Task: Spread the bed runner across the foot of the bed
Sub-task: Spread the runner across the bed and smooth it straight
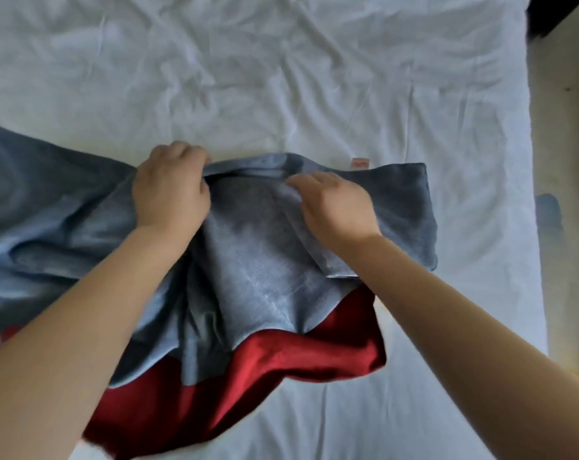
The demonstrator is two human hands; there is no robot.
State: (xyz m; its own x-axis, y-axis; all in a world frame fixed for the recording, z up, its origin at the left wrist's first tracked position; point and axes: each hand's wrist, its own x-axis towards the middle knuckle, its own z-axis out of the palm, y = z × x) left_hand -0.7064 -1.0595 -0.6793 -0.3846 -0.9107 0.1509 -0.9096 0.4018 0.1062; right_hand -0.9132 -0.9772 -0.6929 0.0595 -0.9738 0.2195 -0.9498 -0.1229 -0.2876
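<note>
- We see the bed runner [254, 260], a soft blue-grey cloth, lying bunched and rumpled under and between both hands. It is not yet flat.
- Left of the left hand [171, 194], the runner stretches away in loose waves and runs out of view. Right of the right hand [338, 207], it ends in a squared-off edge on the bed.
- The left hand clutches the runner's far edge, with its fingers curled over a gathered ridge of cloth.
- The right hand lies on a folded flap of the runner with its fingers reaching toward the left hand. We cannot tell whether it pinches the flap or only rests on it.
- Below the hands, nearer the person, red fabric [281, 360] shows from under the runner. We cannot tell whether it is a lining or a separate cloth.
- Just beyond the right hand, a small pale tag [361, 162] peeks out at the runner's far edge.
- Beyond both hands, the wrinkled white sheet [281, 78] covers the bed.
- We judge the task as partly done. The runner is on the bed and lies roughly crosswise, but the middle is still heaped in folds. What remains is to pull it taut sideways, smooth the creases and square the edges.
</note>
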